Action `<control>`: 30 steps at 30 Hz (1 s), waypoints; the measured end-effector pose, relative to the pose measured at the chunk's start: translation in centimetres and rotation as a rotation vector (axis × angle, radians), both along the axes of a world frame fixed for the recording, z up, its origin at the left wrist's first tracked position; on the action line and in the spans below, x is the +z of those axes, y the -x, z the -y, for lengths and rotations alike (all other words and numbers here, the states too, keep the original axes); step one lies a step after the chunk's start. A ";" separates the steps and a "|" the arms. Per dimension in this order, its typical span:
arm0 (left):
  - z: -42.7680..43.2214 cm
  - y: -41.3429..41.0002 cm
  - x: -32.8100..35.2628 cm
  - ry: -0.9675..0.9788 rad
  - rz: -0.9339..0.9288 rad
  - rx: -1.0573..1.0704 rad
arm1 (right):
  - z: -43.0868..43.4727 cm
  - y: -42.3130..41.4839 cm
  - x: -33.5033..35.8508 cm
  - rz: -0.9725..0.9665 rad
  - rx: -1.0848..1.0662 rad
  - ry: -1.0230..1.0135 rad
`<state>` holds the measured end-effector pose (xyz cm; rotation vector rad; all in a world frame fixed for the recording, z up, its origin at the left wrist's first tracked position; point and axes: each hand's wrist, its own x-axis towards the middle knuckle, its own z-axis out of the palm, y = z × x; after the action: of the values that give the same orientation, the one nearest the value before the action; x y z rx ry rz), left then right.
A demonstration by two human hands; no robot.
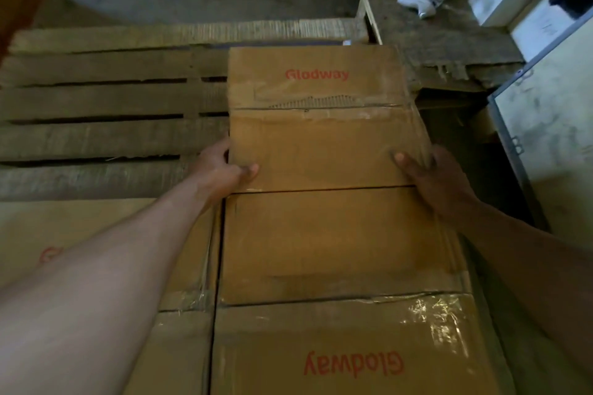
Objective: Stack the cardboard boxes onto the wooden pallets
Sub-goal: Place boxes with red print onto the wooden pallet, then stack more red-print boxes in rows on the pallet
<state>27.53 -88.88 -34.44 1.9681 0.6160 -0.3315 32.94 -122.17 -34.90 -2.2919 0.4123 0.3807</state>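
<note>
— Since you're mid-step, where's the box (321, 138)?
— Centre frame, at the right end of the pallet (96, 138), just beyond a nearer box (337, 244). My left hand (224, 168) and right hand (436, 179) grip its near corners. I'm seating it, I'd say; next comes a square push, then letting go.

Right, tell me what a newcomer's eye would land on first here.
First, the brown box with red lettering in the middle, gripped at its near corners by the left hand and the right hand. Next, the bare slats of the wooden pallet to its left. Then a second box close in, its red print upside down.
</note>
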 end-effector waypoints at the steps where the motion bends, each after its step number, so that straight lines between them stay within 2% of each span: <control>1: 0.0 -0.1 0.0 0.007 -0.001 -0.004 | 0.0 0.0 -0.2 -0.012 -0.008 0.024; 5: 0.3 -0.2 0.3 0.004 -0.021 0.004 | -0.1 0.0 -0.2 -0.069 -0.039 0.092; 11: 1.4 -0.3 0.3 -0.100 -0.034 0.024 | -0.4 -0.2 0.4 -0.110 -0.015 0.099; 15: 2.8 0.3 0.7 -0.383 -0.062 -0.004 | -1.3 0.6 2.2 -0.134 0.050 0.267; 19: 4.5 3.7 3.3 -0.517 0.006 0.003 | -2.5 4.8 5.2 -0.054 0.162 0.378; 23: 4.4 8.2 9.3 -0.516 0.091 0.020 | -4.3 9.7 10.0 -0.016 0.248 0.413; 30: 2.0 18.0 27.9 -0.520 0.178 0.109 | -9.1 17.8 27.9 0.163 0.318 0.333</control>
<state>9.53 -90.90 -6.56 2.4118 0.7423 0.0853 15.11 -113.03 -7.04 -2.7002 0.0254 0.2940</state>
